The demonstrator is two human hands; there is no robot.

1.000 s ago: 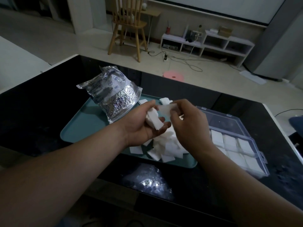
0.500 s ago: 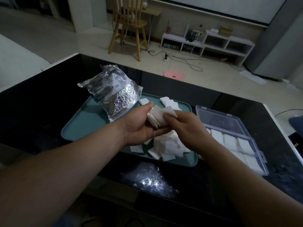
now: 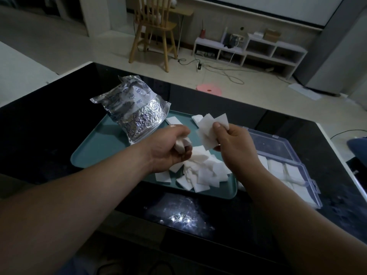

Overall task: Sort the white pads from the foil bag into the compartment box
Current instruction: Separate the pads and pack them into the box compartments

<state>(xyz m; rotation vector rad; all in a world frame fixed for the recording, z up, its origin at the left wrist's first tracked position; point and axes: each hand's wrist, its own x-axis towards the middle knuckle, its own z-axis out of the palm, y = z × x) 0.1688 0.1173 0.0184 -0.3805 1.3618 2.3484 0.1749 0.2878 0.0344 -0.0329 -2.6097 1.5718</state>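
Left hand [image 3: 168, 153]: fingers curled round a wad of white pads [image 3: 181, 144].
Right hand [image 3: 236, 147]: pinches a fan of pads [image 3: 208, 130].
Pad heap [image 3: 204, 172]: on the teal tray [image 3: 93, 155].
Foil bag [image 3: 135, 112]: tray's far left.
Compartment box [image 3: 294, 171]: right of tray, lid open, pads inside.

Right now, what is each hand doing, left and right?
Left hand: closed round a wad of pads.
Right hand: pinching fanned pads under the thumb.

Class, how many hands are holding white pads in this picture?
2. The left hand grips a crumpled bunch of pads above the teal tray; the right hand pinches a few fanned pads, nearer the compartment box.
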